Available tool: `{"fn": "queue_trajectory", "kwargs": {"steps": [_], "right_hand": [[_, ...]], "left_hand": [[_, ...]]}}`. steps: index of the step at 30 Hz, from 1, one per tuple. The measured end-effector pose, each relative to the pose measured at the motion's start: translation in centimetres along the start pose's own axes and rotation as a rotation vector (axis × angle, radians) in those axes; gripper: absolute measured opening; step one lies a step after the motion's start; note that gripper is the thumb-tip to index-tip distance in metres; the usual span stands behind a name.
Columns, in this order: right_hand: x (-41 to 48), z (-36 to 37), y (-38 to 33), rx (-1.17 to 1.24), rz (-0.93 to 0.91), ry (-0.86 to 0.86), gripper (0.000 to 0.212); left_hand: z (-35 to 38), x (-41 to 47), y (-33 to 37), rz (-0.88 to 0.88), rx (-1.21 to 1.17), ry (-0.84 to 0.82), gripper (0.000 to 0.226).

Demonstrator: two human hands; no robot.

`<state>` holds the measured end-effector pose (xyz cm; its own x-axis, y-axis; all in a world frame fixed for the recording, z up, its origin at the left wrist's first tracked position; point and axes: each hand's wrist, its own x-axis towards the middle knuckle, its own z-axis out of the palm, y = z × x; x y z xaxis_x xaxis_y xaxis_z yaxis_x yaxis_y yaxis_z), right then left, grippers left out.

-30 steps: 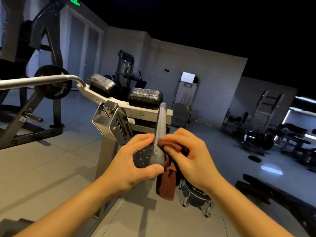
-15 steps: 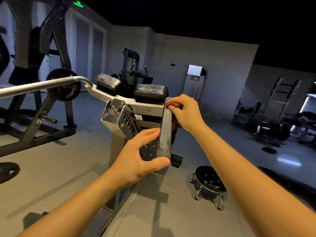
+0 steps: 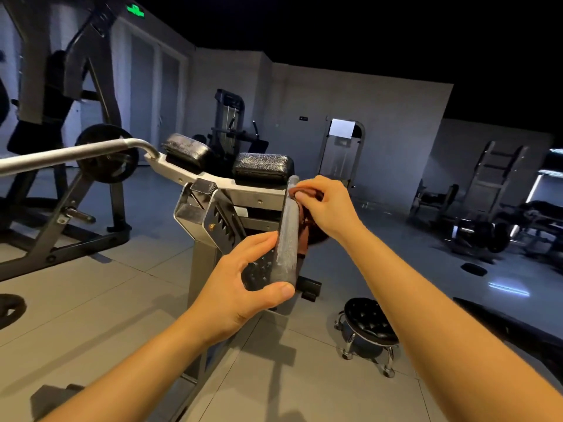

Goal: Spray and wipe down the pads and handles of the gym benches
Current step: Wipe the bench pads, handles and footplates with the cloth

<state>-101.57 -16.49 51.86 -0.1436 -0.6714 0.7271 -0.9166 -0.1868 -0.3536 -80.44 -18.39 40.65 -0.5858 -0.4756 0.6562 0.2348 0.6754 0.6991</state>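
A grey metal handle bar (image 3: 287,233) of a silver gym machine (image 3: 210,214) rises toward me at centre. My left hand (image 3: 243,287) grips the bar's near end, thumb under it, fingers over a black perforated plate (image 3: 257,271). My right hand (image 3: 327,205) holds a dark red cloth (image 3: 304,217) pressed against the bar's far end; most of the cloth is hidden behind the bar and hand. Two black pads (image 3: 263,167) (image 3: 187,152) sit on the machine's top beyond the bar.
A second chrome handle (image 3: 70,155) reaches left. A dark plate-loaded rack (image 3: 58,190) stands at left with a weight plate (image 3: 9,309) on the floor. A small black wheeled stool (image 3: 370,328) sits at right. More machines line the back wall and right side.
My right hand slid the cloth up the bar from beside my left hand to the far end. The view also lifted and shifted. My left hand kept its grip.
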Motion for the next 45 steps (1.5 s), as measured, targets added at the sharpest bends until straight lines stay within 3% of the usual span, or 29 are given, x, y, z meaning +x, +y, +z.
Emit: {"fn": "queue_trajectory", "kwargs": {"steps": [3,10,20,23,31,35,41,45], "right_hand": [[0.3,0.4,-0.2,-0.013,0.035,0.007,0.013],[-11.6,-3.4,-5.7,0.161,-0.232,-0.159,0.017],[5.7,1.2,2.3,-0.124,0.064,-0.02,0.016],[3.7,1.1,1.5,-0.088,0.089,0.014,0.016],[-11.9,-3.2,-5.3,0.158,-0.263,-0.15,0.017],[-5.8,-1.3,-2.2,0.065,-0.191,-0.051,0.015],[0.2,1.8,1.0,0.033,0.098,0.118,0.016],[-6.6,-0.3,-2.9,0.118,-0.074,0.035,0.015]], "left_hand": [[-0.1,0.1,0.1,0.001,-0.005,0.008,0.087],[0.0,0.2,0.2,0.027,-0.04,-0.005,0.077],[0.7,0.0,-0.2,-0.002,-0.045,0.033,0.084],[0.4,0.0,-0.3,-0.005,-0.016,0.031,0.09],[0.6,0.0,-0.2,-0.003,-0.076,0.007,0.08],[0.8,-0.1,-0.2,-0.014,-0.064,0.015,0.081],[0.9,-0.2,-0.1,-0.052,-0.032,0.024,0.101],[0.8,-0.2,0.1,-0.065,-0.063,0.025,0.089]]}}
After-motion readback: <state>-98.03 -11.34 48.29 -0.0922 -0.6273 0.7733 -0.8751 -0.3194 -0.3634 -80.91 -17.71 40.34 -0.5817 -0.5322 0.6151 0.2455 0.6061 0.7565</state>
